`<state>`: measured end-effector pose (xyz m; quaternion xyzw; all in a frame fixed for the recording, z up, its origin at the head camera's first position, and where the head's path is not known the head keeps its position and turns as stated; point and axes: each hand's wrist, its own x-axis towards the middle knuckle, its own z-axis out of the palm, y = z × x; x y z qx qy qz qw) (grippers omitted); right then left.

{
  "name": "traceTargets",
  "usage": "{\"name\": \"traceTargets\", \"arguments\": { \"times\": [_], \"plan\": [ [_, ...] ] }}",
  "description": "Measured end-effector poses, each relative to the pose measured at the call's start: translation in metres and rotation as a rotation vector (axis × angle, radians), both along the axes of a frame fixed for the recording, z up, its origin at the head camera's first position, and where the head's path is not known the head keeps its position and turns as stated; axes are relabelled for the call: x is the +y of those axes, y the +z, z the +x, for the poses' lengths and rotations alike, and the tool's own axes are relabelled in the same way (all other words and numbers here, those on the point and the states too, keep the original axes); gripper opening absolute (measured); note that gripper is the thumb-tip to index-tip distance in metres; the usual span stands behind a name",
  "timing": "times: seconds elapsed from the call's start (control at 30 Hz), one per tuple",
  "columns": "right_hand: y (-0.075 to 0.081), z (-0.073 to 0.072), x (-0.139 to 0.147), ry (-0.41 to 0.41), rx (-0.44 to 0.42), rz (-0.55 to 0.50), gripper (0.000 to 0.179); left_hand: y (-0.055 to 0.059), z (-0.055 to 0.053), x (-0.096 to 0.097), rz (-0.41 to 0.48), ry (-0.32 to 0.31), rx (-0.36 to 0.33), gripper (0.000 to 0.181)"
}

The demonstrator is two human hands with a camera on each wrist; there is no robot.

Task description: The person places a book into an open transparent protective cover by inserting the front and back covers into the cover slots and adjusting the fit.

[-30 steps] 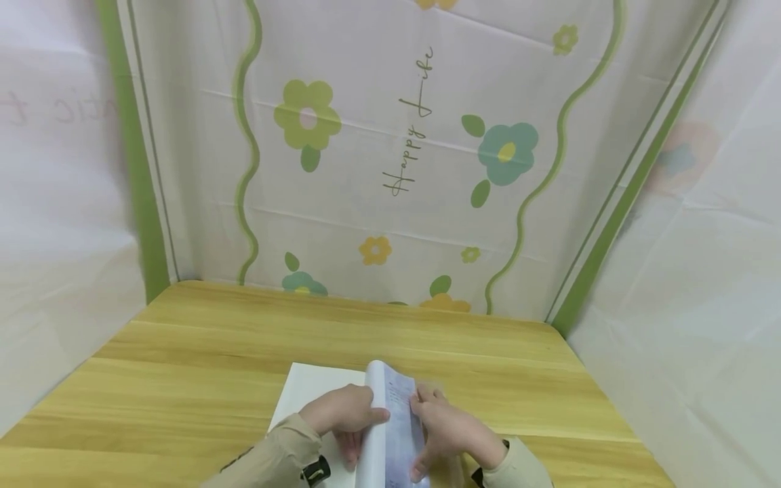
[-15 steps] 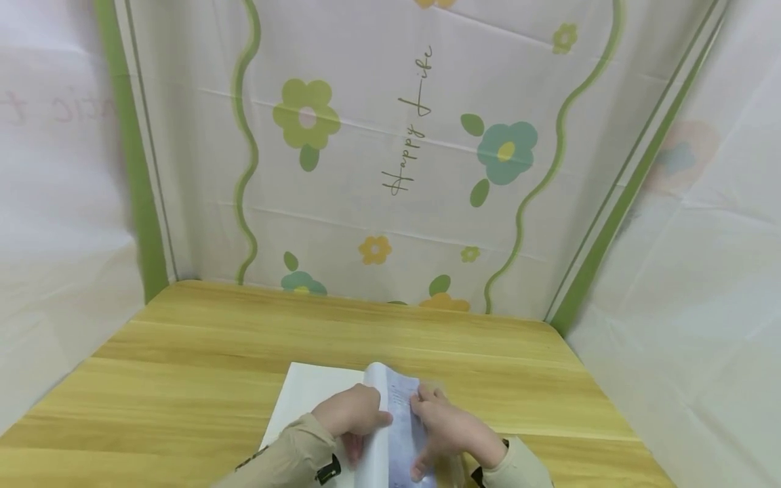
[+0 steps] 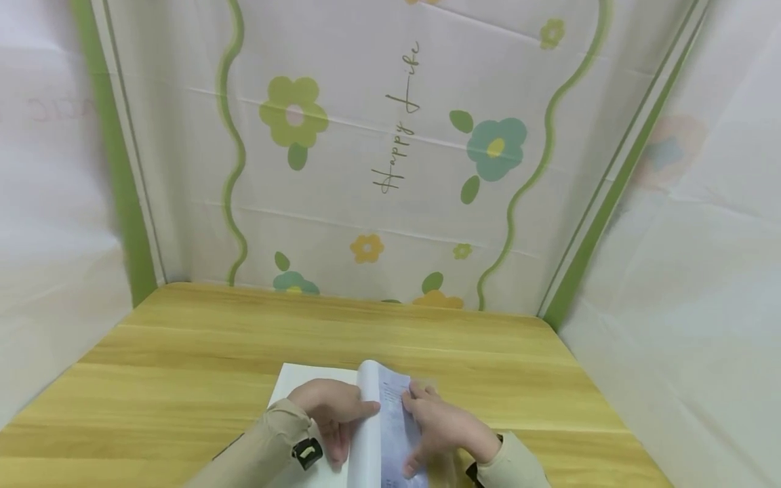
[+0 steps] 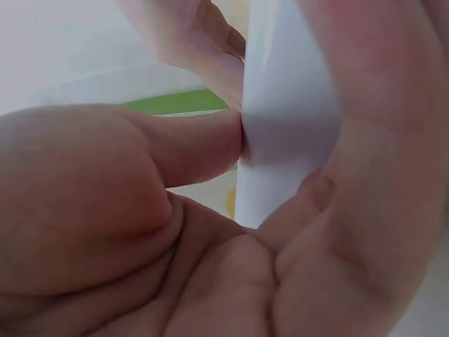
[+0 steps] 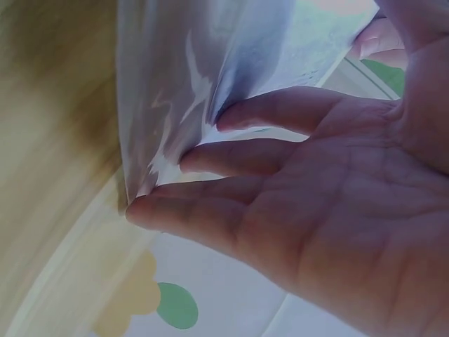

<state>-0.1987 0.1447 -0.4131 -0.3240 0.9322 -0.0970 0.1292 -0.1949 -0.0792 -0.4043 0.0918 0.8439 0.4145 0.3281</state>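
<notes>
A book with a white inner page [image 3: 308, 374] lies open on the table near me. Its cover is bent up into a white roll [image 3: 366, 440], and a bluish printed face [image 3: 395, 423] shows to the right of it. My left hand [image 3: 332, 407] pinches the white roll, thumb on top and fingers curled on the other side, as the left wrist view also shows. On the right, my right hand [image 3: 445, 427] touches a clear plastic sleeve [image 5: 168, 77] with nearly straight, spread fingers. Its thumb rests by the lower part of the bluish face. The book's near edge is out of view.
The wooden table [image 3: 213, 352] extends to the left, right and back of the book. White cloth with printed flowers [image 3: 390, 149] hangs behind the table, and more white cloth [image 3: 689, 271] stands along both sides.
My left hand slid slightly right on the white roll, then back left, its lower fingers now showing more over the white page. The right hand stays in place. The head view has shifted slightly.
</notes>
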Motion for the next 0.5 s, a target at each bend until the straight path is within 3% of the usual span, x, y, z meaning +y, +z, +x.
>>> {"name": "traceTargets", "arguments": {
  "times": [0.13,0.3,0.5],
  "plan": [
    [0.002,-0.001,-0.004,-0.005,0.002,-0.008,0.121,-0.001,-0.003,-0.001,-0.003,-0.014,-0.006,0.051],
    [0.002,0.0,-0.005,-0.011,0.032,-0.007,0.12,0.0,-0.004,0.003,-0.032,-0.024,0.051,0.048],
    [0.001,0.0,-0.003,-0.016,0.046,-0.012,0.117,0.002,-0.004,0.015,-0.241,-0.037,0.315,0.042]
  ]
}}
